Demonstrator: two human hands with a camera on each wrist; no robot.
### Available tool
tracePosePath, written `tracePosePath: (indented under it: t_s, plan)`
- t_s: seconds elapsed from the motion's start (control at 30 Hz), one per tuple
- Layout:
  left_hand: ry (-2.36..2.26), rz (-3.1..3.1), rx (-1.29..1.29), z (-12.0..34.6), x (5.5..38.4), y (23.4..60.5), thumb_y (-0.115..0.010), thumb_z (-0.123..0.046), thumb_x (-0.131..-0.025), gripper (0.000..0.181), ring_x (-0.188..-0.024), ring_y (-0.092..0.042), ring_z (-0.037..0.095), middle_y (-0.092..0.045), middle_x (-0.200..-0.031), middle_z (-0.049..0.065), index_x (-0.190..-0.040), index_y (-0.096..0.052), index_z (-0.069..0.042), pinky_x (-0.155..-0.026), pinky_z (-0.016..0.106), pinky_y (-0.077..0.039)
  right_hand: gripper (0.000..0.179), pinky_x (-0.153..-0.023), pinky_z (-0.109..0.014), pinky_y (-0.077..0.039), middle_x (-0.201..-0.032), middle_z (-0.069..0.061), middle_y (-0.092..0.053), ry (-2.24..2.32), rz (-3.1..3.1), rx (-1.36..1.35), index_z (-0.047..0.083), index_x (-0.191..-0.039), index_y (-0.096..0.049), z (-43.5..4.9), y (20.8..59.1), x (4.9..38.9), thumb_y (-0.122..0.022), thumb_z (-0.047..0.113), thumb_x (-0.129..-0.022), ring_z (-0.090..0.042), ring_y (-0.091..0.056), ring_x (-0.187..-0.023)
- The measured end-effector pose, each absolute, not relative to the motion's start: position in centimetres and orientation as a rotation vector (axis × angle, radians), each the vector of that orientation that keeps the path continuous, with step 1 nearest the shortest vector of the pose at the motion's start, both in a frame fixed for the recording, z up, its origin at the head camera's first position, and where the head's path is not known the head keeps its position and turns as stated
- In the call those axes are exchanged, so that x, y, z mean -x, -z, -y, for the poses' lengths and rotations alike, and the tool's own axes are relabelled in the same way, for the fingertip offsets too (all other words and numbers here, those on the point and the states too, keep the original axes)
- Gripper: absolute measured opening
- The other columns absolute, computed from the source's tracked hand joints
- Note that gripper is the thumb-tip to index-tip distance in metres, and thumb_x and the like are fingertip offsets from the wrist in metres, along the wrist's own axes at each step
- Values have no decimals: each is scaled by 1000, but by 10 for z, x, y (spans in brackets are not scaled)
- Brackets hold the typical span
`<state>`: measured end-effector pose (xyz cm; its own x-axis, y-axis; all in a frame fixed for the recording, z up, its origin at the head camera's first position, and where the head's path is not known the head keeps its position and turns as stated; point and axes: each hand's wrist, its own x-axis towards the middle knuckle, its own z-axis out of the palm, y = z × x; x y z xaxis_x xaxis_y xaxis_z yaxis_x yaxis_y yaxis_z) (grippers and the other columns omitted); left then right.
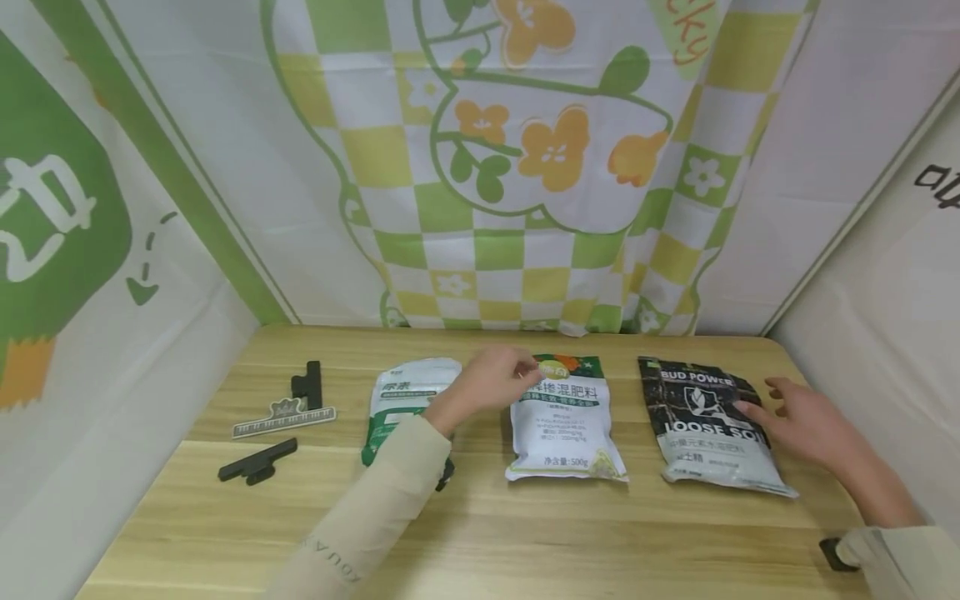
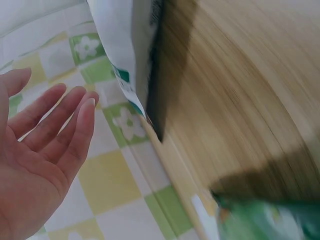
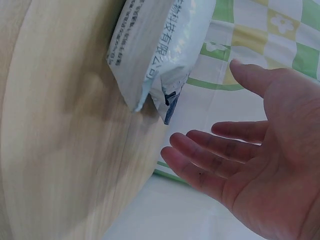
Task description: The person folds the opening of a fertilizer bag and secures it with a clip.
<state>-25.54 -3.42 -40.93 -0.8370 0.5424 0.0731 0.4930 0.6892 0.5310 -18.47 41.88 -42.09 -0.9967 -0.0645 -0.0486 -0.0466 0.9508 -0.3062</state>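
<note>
My left hand (image 1: 491,383) hovers between the green-and-white fertilizer bag (image 1: 397,396) and the white fertilizer bag (image 1: 566,433), its fingertips overlapping the latter's upper left edge in the head view. In the left wrist view that hand (image 2: 50,135) holds nothing, its fingers loosely extended. On the right lies a black-and-silver soil fertilizer bag (image 1: 705,429). Beside it is my right hand (image 1: 813,429), thumb over the bag's right side in the head view. Seen from the right wrist, the hand (image 3: 270,145) has spread fingers, apart from the silver bag (image 3: 182,40).
Two black clips, one at the back (image 1: 312,383) and one nearer (image 1: 258,462), lie on the wooden table's left side (image 1: 480,542). A piano-key patterned clip (image 1: 285,419) is between them. Behind hangs a checkered curtain (image 1: 495,250); fabric walls (image 1: 885,333) flank the table.
</note>
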Motion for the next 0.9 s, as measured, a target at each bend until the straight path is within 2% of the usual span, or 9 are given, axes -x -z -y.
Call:
tracePosePath:
  t_s: [0.23, 0.37, 0.5, 0.63, 0.8, 0.9]
  plan:
    - [-858, -2738, -928, 8, 253, 410, -59, -39, -107, 36, -102, -72, 16, -79, -111, 4, -119, -76, -10, -91, 31, -59, 84, -84, -66, -57, -133, -52, -52, 440, -3054, 93, -27, -142, -37, -419, 422, 181, -58, 46, -106, -56, -70, -99]
    - [-875, -2706, -920, -3, 252, 410, -58, -40, -107, 41, -103, -72, 15, -79, -114, 5, -128, -72, -8, -89, 28, -59, 83, -86, -67, -56, -135, -51, -50, 451, -3056, 98, -27, -143, -37, -418, 424, 180, -58, 45, -106, -58, -69, -103]
    - [-930, -2655, -853, -15, 252, 410, -57, -45, -108, 51, -100, -72, 13, -76, -114, 6, -138, -61, -5, -85, 26, -59, 82, -88, -68, -55, -136, -52, -48, 468, -3061, 95, -27, -143, -37, -420, 427, 179, -59, 44, -106, -60, -67, -107]
    - [-1022, -2589, -832, -26, 252, 413, -57, -46, -108, 51, -92, -69, 10, -74, -112, 5, -138, -60, -5, -79, 24, -57, 81, -88, -68, -55, -135, -51, -51, 465, -3053, 80, -26, -141, -40, -422, 428, 177, -58, 45, -107, -59, -67, -107]
    - [-1072, -2540, -876, -40, 252, 418, -56, -43, -109, 43, -104, -70, 12, -75, -120, 6, -133, -68, -9, -83, 24, -57, 83, -89, -69, -54, -136, -51, -50, 477, -3037, 62, -28, -139, -40, -423, 429, 176, -55, 47, -107, -59, -67, -106]
    - [-1079, -2527, -837, -49, 250, 420, -56, -43, -109, 49, -105, -72, 13, -76, -122, 7, -141, -64, -8, -84, 25, -59, 83, -90, -69, -54, -136, -51, -49, 491, -3028, 52, -29, -139, -40, -425, 431, 176, -54, 47, -108, -60, -66, -108]
